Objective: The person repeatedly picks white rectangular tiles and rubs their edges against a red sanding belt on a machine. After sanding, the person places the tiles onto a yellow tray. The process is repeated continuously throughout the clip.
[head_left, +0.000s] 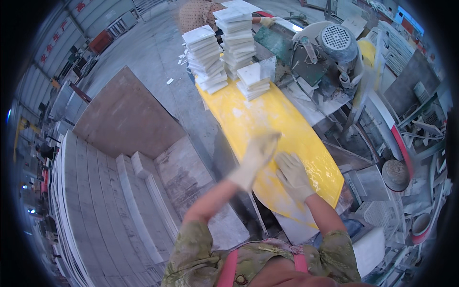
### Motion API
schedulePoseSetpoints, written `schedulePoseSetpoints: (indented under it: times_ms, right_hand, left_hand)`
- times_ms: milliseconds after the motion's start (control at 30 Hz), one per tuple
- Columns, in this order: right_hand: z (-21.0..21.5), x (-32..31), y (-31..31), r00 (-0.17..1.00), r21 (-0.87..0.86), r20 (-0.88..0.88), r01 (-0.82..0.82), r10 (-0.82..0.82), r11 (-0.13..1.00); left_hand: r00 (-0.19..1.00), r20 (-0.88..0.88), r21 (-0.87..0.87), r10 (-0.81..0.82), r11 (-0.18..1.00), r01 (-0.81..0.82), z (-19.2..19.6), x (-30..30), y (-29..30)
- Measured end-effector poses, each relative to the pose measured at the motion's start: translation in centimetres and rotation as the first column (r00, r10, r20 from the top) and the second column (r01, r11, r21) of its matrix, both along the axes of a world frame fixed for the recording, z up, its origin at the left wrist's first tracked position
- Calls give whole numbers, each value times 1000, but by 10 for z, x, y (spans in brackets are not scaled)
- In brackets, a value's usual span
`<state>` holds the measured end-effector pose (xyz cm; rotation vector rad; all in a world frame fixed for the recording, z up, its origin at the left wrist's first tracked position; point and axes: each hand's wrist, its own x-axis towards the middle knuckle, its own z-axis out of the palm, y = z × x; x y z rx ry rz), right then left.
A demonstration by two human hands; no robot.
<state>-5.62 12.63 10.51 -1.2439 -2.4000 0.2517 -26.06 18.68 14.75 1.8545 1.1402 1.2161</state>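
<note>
Both my hands wear pale gloves over a table covered by a wet, glossy yellow sheet. My right hand lies flat on the sheet near its close end, fingers stretched out, nothing visible in it. Just left of it, my left hand is smeared by motion above the sheet; whether its fingers hold anything is not visible. At the far end of the sheet stand two tall stacks of white stone tiles, a left stack and a back stack. A shorter tile stack sits in front of them.
To the left, large stone slabs stand on edge beside a brown board. A dusty machine with a round-vented motor stands at the right. Behind the stacks is another person in a dotted garment, with a gloved hand.
</note>
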Motion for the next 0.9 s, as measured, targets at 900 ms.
schedulePoseSetpoints:
  times_ms: [900]
  right_hand:
    - [-126,538,-189,395,-328,-519,727,-758,603]
  left_hand:
    - [388,-891,30,235,885,-465,-51,189,-148]
